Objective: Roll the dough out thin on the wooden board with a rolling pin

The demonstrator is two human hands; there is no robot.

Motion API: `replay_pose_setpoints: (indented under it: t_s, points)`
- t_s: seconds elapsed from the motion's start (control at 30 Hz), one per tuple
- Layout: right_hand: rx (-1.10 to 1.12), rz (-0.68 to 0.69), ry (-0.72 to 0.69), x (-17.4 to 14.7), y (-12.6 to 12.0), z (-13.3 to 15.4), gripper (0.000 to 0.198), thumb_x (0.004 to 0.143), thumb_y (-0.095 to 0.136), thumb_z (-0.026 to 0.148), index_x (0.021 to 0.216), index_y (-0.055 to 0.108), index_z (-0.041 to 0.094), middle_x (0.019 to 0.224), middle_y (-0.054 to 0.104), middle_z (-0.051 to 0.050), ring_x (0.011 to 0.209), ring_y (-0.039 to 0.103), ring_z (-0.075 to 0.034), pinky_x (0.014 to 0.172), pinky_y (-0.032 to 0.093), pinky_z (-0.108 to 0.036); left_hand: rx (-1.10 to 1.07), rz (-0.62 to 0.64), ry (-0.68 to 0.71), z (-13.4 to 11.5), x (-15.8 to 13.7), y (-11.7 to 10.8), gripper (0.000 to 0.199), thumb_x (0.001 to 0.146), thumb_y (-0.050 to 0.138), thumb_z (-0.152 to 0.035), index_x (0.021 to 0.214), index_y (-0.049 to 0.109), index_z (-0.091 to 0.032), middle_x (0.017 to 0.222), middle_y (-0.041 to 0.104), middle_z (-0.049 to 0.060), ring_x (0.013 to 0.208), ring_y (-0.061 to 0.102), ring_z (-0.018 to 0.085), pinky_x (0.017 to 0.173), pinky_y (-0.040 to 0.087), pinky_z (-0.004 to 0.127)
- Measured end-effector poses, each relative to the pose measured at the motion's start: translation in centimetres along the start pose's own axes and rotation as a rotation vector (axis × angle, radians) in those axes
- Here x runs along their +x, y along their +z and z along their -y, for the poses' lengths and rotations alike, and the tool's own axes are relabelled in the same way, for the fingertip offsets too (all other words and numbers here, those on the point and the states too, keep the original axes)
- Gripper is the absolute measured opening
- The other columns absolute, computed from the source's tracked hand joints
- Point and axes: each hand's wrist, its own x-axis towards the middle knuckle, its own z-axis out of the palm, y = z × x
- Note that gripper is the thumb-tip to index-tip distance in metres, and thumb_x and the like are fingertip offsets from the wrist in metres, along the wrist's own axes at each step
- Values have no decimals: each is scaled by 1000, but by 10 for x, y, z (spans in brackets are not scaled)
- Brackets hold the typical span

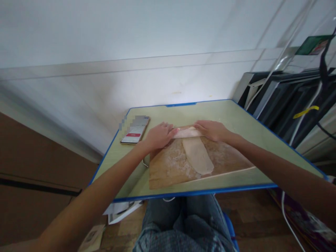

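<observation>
A flat, long strip of pale dough (198,155) lies on a floured wooden board (168,171). Across the dough's far end runs a pale, flour-dusted rolling pin (187,133). My left hand (160,135) is closed over its left end, and my right hand (212,130) covers its right end. Both palms face down, and the fingers partly hide the pin's ends. The near part of the dough stretches toward me with a rounded tip.
The board rests on a pale green table with a blue edge (181,193). A phone (135,130) with a lit screen lies at the table's left. Behind stands a white wall (157,84). Dark flat panels (291,98) and hanging cables (296,129) crowd the right side.
</observation>
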Motion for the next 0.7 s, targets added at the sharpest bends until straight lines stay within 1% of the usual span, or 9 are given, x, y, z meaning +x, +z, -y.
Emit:
replay_pose_setpoints:
  t_s: [0.07,0.13,0.2,0.27,0.37,0.43,0.6,0.7]
  points:
    - [7,-41,-78,-18,1,1,50,97,19,42,114,62,25,121,64,-5,111,58,-24,92,43,-38,32,-36,-42,-12,-16,-4,55,98,17,-45,119,54,-11,122,61,13,122,50,22,102,37,34]
    - [8,-71,-133,-33,2,1,50,97,19,42,114,63,26,121,64,-4,114,56,-23,96,41,-37,16,-41,-62,-21,-26,-7,58,97,15,-49,121,52,-11,122,60,14,119,53,23,98,41,34]
    - [-7,-106,-155,-41,3,1,50,97,20,42,114,63,24,122,64,-5,116,55,-23,98,39,-38,-7,-45,-78,-27,-31,-7,60,96,15,-51,122,50,-10,123,60,15,115,56,23,95,43,35]
    - [-24,-144,-160,-43,6,2,51,97,20,41,117,62,21,125,62,-7,118,54,-24,100,38,-40,-18,-59,-95,-29,-31,-6,59,96,15,-50,122,50,-11,123,59,15,114,56,24,94,44,35]
    - [-41,-177,-128,-36,11,2,53,97,17,41,123,58,19,130,59,-8,121,52,-24,102,37,-42,-17,-81,-108,-26,-24,-1,54,97,17,-46,122,51,-13,125,59,13,118,53,22,97,42,34]
    - [-44,-175,-72,-26,13,2,55,97,16,41,124,58,19,131,57,-9,122,51,-25,102,37,-43,-20,-81,-115,-21,-17,2,52,98,17,-46,121,52,-16,123,60,10,120,52,20,97,41,32]
    - [-21,-63,29,1,11,-2,52,97,18,38,130,54,20,136,53,-6,125,48,-24,102,38,-41,-88,2,-124,-8,4,3,60,97,8,-50,109,58,-19,109,66,7,109,59,20,92,44,32]
    - [-6,-21,65,15,8,-5,51,97,19,40,125,58,24,135,54,-4,123,51,-25,100,40,-42,-128,49,-130,1,17,4,64,96,7,-53,101,61,-19,106,67,6,103,61,20,89,45,31]
